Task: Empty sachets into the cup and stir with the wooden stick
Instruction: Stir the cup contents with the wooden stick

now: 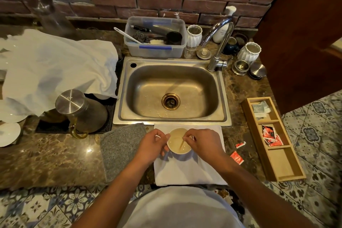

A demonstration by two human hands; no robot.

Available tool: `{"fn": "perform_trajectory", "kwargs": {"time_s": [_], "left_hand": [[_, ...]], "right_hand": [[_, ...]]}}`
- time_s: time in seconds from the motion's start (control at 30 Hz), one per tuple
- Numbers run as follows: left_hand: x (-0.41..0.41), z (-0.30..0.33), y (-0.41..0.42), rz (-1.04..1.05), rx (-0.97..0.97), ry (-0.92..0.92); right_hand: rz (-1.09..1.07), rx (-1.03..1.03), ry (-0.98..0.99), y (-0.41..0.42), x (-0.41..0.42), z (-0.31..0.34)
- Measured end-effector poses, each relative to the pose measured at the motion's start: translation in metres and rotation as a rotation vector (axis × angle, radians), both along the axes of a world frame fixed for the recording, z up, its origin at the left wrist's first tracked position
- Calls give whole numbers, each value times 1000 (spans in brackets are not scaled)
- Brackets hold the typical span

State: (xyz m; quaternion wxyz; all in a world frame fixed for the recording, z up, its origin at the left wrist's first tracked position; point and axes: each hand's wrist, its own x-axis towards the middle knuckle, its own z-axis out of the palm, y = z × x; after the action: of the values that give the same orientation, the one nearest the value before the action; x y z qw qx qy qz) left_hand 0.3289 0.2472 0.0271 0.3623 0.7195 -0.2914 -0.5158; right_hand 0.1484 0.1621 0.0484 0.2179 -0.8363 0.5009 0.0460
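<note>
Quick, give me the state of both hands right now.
Left hand: curled around the side of the cup, steadying it.
Right hand: pinched shut on the wooden stick, whose tip is in the cup.

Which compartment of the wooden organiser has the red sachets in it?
The middle compartment of the wooden organiser. The far one holds grey-white packets, and the nearest compartment looks empty.
</note>
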Motion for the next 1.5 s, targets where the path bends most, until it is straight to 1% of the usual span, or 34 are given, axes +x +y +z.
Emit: {"fn": "perform_trajectory", "kwargs": {"time_s": [0.13,0.27,0.4,0.53,0.63,0.83,1.03,1.13,1.23,1.37,1.5], "left_hand": [[1,0,1,-11,-7,-13],[3,-4,2,-101,-15,-112],[4,-8,2,-170,-34,-127],[6,-8,-1,-190,-46,-110],[7,-8,0,-189,-35,-85],[7,-9,0,-185,-33,-55],[9,-11,-1,-203,-15,-46],[9,-10,-2,-206,-16,-27],[6,-7,-1,-213,-19,-49],[6,-7,0,-216,-23,-73],[5,-5,-1,-226,-11,-74]], "right_hand": [[69,-14,84,-8,3,4],[128,-32,102,-11,7,5],[186,-14,82,-8,14,4],[209,27,21,-9,22,3],[223,-10,7,-11,22,6],[358,-141,74,-13,20,13],[321,-87,116,-8,12,21],[322,-35,204,2,14,26],[274,18,260,11,18,26],[235,71,216,16,31,21],[226,37,197,12,40,22]]}}
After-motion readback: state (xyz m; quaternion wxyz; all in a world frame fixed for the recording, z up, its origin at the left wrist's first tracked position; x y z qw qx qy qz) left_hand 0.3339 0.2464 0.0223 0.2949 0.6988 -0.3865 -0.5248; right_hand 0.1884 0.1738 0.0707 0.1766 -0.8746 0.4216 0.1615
